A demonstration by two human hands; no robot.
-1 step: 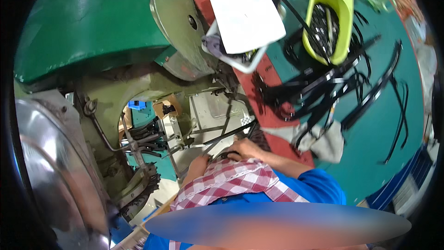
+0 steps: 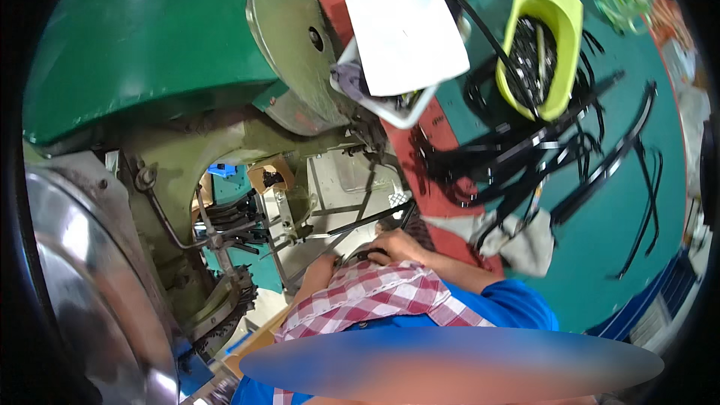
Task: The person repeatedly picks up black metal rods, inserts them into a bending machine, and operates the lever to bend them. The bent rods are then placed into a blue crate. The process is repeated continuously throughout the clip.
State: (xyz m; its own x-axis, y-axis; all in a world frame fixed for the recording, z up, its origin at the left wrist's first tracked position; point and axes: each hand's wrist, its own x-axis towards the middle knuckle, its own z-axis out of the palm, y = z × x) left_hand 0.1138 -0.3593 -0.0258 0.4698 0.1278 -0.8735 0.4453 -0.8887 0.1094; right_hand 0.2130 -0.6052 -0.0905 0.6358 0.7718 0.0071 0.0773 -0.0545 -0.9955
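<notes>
Close to my body, above the red-and-white checked apron (image 2: 375, 289), both hands are low and near each other. My right hand (image 2: 397, 245) has its fingers bent around a dark, black strip-like piece (image 2: 365, 255). At the other end of that piece, my left hand (image 2: 322, 268) is curled, its fingertips partly hidden. A long thin black strip (image 2: 360, 223) slants just beyond the hands, in front of the machine. On the bench to the right lies a tangled heap of black strips (image 2: 517, 154), beside a pale cloth glove (image 2: 525, 244).
A large machine with a green cover (image 2: 150, 52) and round metal disc (image 2: 289, 45) fills the left. A shiny metal drum (image 2: 82, 255) stands nearer. On the green bench (image 2: 600, 255) are a yellow bin (image 2: 568, 30) of dark pieces and a white tray (image 2: 397, 118) under a white sheet (image 2: 405, 30).
The whole view has shifted slightly, so the bench things sit a little lower. My hands stay at the same place, with only a small shift of the right fingers.
</notes>
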